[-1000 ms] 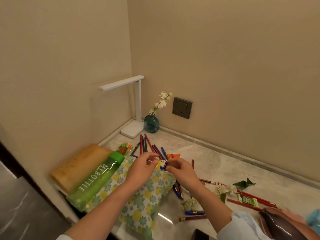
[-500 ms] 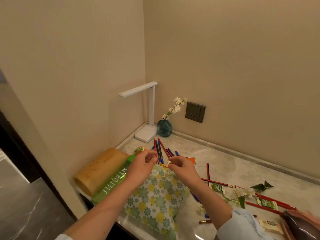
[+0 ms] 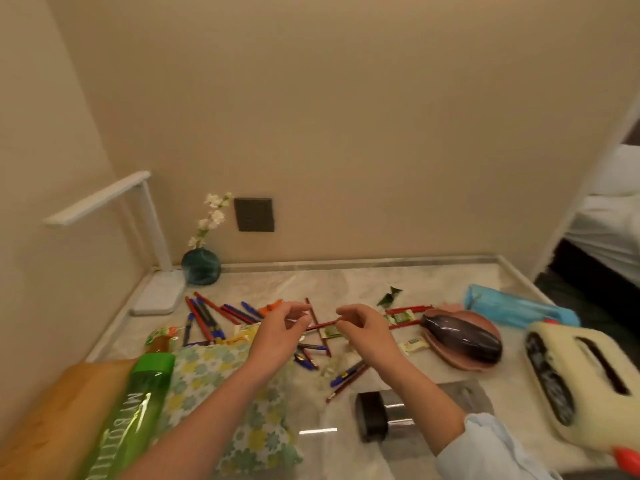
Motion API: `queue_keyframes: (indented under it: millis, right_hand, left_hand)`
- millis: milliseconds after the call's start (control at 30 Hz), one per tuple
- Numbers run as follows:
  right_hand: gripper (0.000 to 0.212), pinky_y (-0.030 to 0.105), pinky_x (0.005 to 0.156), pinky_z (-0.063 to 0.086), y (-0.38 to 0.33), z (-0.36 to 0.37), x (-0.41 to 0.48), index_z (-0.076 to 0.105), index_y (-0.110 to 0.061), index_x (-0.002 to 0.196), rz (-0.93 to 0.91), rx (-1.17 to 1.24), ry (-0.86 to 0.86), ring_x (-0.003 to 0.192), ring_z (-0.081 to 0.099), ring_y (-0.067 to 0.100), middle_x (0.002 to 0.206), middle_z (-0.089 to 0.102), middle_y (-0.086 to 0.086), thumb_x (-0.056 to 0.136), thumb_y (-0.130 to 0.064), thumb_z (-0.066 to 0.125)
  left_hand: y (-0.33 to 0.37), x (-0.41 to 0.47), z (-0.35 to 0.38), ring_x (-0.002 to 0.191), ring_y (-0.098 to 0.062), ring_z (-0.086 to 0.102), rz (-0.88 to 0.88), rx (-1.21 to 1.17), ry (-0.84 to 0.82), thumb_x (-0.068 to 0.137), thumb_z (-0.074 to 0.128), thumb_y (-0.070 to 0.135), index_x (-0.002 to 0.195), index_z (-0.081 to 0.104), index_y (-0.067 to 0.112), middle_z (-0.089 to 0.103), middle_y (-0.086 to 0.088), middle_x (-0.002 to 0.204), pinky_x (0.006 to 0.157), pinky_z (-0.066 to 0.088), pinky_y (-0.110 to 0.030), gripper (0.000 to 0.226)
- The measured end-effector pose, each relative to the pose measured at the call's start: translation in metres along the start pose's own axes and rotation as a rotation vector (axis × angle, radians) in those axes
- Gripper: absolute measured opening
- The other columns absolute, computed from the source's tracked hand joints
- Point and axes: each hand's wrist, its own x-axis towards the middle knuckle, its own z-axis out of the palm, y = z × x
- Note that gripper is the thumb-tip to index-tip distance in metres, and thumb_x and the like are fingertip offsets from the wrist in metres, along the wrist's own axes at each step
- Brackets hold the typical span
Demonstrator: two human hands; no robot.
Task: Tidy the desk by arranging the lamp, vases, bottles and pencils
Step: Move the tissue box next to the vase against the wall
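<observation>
Head view shows the left hand (image 3: 280, 329) and right hand (image 3: 369, 329) hovering just above the table (image 3: 433, 280), fingers loosely curled, holding nothing I can make out. Pencils (image 3: 204, 317) lie scattered beneath and left of them, some crossed. They look light, stiff and apt to roll, so gathering them parallel and gripping mid-shaft seems best. The vase (image 3: 201, 268), upright beside the lamp (image 3: 154, 237), is likely fragile: take its round body. The green bottle (image 3: 138, 407) lies on its side; grip its middle.
</observation>
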Motion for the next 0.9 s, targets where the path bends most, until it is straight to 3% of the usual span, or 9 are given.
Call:
queue_keyframes:
  millis: [233, 367, 500, 600, 667, 833, 900]
  right_hand:
    - [0.020, 0.015, 0.076, 0.051, 0.026, -0.089, -0.024, 0.067, -0.017, 0.105, 0.020, -0.029, 0.222, 0.088, 0.064, 0.002, 0.096, 0.069, -0.005, 0.087, -0.008, 0.064]
    - [0.023, 0.006, 0.072, 0.045, 0.042, -0.144, -0.034, 0.067, -0.025, 0.087, -0.018, -0.070, 0.356, 0.084, 0.060, -0.007, 0.092, 0.066, -0.012, 0.080, -0.004, 0.068]
    - [0.028, 0.011, 0.075, 0.046, 0.060, -0.202, -0.039, 0.062, -0.034, 0.090, -0.026, -0.130, 0.475, 0.087, 0.060, -0.006, 0.095, 0.067, -0.013, 0.079, -0.008, 0.067]
    - [0.025, 0.013, 0.079, 0.043, 0.076, -0.245, -0.045, 0.062, -0.035, 0.099, -0.007, -0.223, 0.592, 0.096, 0.058, 0.000, 0.100, 0.063, -0.018, 0.080, -0.018, 0.067]
    - [0.027, 0.023, 0.086, 0.044, 0.088, -0.275, -0.050, 0.063, -0.035, 0.103, 0.019, -0.375, 0.653, 0.101, 0.056, 0.003, 0.102, 0.062, -0.021, 0.080, -0.022, 0.066]
    - [0.032, 0.032, 0.089, 0.035, 0.111, -0.314, -0.060, 0.060, -0.036, 0.112, 0.137, -0.685, 0.643, 0.112, 0.048, 0.013, 0.118, 0.057, -0.013, 0.082, -0.028, 0.060]
    - [0.041, 0.035, 0.096, 0.038, 0.121, -0.323, -0.063, 0.053, -0.030, 0.126, 0.180, -0.685, 0.581, 0.120, 0.044, 0.018, 0.130, 0.049, -0.006, 0.085, -0.028, 0.059]
  left_hand:
    - [0.040, 0.003, 0.085, 0.090, -0.001, 0.062, 0.069, -0.055, -0.187, 0.091, 0.061, 0.023, 0.104, 0.064, 0.029, 0.066, 0.015, 0.097, 0.073, 0.047, -0.015, 0.014]
    - [0.068, 0.002, 0.145, 0.089, -0.002, 0.063, 0.088, -0.091, -0.269, 0.091, 0.061, 0.020, 0.105, 0.065, 0.026, 0.068, 0.010, 0.097, 0.071, 0.047, -0.014, 0.015]
    - [0.099, 0.002, 0.207, 0.083, 0.005, 0.064, 0.116, -0.181, -0.327, 0.089, 0.061, 0.005, 0.101, 0.065, 0.018, 0.069, 0.005, 0.098, 0.072, 0.048, -0.009, 0.018]
    - [0.119, 0.002, 0.253, 0.096, -0.005, 0.064, 0.109, -0.168, -0.381, 0.090, 0.061, 0.011, 0.106, 0.064, 0.020, 0.067, 0.005, 0.104, 0.087, 0.050, -0.025, 0.018]
    - [0.130, 0.001, 0.286, 0.099, -0.007, 0.062, 0.106, -0.159, -0.417, 0.091, 0.061, 0.015, 0.108, 0.064, 0.021, 0.066, 0.005, 0.106, 0.091, 0.048, -0.025, 0.019]
    - [0.141, -0.008, 0.334, 0.090, -0.002, 0.062, 0.071, -0.174, -0.514, 0.091, 0.062, 0.023, 0.116, 0.063, 0.017, 0.068, 0.004, 0.108, 0.081, 0.047, -0.018, 0.026]
    - [0.145, -0.010, 0.350, 0.099, -0.006, 0.061, 0.055, -0.134, -0.544, 0.091, 0.061, 0.025, 0.123, 0.059, 0.017, 0.064, 0.003, 0.117, 0.085, 0.046, -0.021, 0.033]
